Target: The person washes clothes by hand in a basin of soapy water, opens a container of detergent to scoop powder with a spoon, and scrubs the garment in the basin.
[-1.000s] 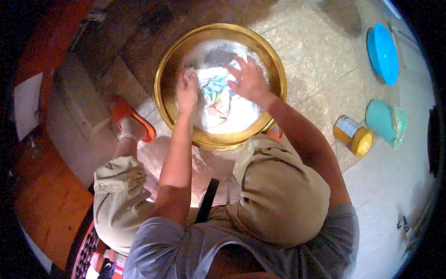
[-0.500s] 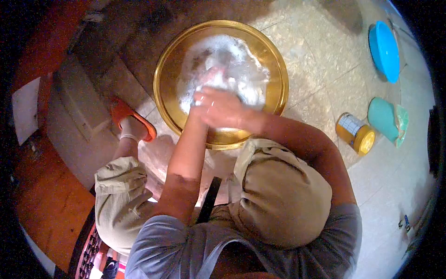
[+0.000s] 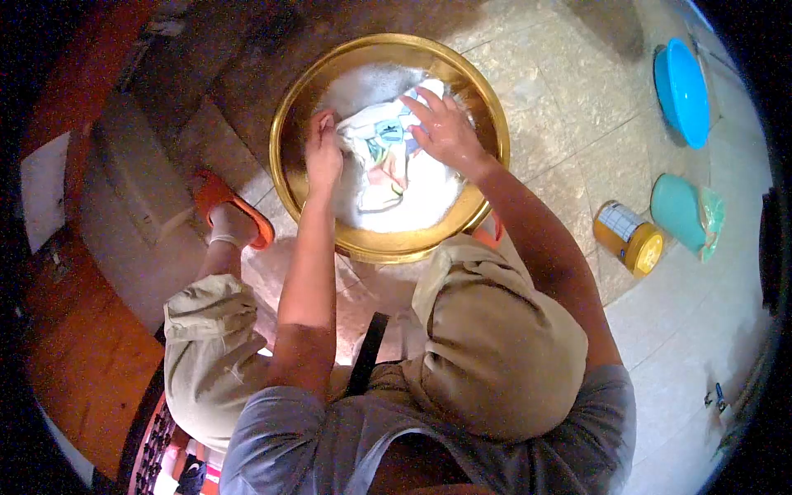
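Observation:
A wet white garment (image 3: pixel 382 169) with blue and coloured prints lies spread in sudsy water inside a gold-coloured basin (image 3: pixel 282 153). At its left edge, my left hand (image 3: pixel 324 153) has its fingers curled in, pinching the cloth; the fingertips are partly hidden. My right hand (image 3: pixel 445 136) rests over the garment's upper right part, its fingers spread and touching the fabric. White foam (image 3: pixel 363 87) fills the back of the basin.
To the right on the tiled floor lie a yellow-lidded jar (image 3: pixel 629 238), a teal packet or container (image 3: pixel 685 210) and a blue basin (image 3: pixel 683 92). My foot in an orange slipper (image 3: pixel 235 213) is left of the gold basin, near a step (image 3: pixel 140 173).
My hands, pressed together over the suds before, have moved apart to either side of the basin. The garment is now spread out with its prints showing.

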The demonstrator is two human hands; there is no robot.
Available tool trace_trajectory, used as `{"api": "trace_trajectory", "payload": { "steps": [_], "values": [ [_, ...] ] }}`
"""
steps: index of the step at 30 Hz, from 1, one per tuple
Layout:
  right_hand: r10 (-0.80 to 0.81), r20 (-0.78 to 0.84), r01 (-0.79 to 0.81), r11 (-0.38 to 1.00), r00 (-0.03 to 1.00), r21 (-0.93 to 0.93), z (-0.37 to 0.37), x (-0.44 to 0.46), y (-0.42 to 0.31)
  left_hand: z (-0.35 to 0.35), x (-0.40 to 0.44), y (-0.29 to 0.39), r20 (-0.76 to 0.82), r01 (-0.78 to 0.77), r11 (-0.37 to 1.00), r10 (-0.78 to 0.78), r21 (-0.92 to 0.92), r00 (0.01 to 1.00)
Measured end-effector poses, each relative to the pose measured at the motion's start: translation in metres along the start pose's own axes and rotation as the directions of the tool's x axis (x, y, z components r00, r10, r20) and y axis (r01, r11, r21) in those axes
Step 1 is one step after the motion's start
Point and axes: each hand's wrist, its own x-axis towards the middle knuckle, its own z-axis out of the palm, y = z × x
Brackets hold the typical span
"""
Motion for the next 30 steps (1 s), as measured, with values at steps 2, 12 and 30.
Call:
{"api": "trace_trajectory", "payload": {
  "steps": [2, 12, 30],
  "values": [
    [0.100, 0.154, -0.071, 0.980, 0.983, -0.188, 0.013, -0.005, -0.003, 0.013, 0.011, -0.050, -0.002, -0.187, 0.935, 0.197, 0.302, 0.980],
    [-0.127, 0.122, 0.085, 0.950, 0.984, 0.301, -0.006, -0.031, -0.041, 0.022, -0.078, 0.038, 0.431, -0.481, 0.872, 0.399, 0.096, 0.809],
    [0.120, 0.018, -0.119, 0.927, 0.993, 0.357, -0.076, -0.096, -0.010, 0.080, -0.052, -0.104, 0.601, -0.539, 0.496, 0.044, 0.680, 0.798]
  ]
}}
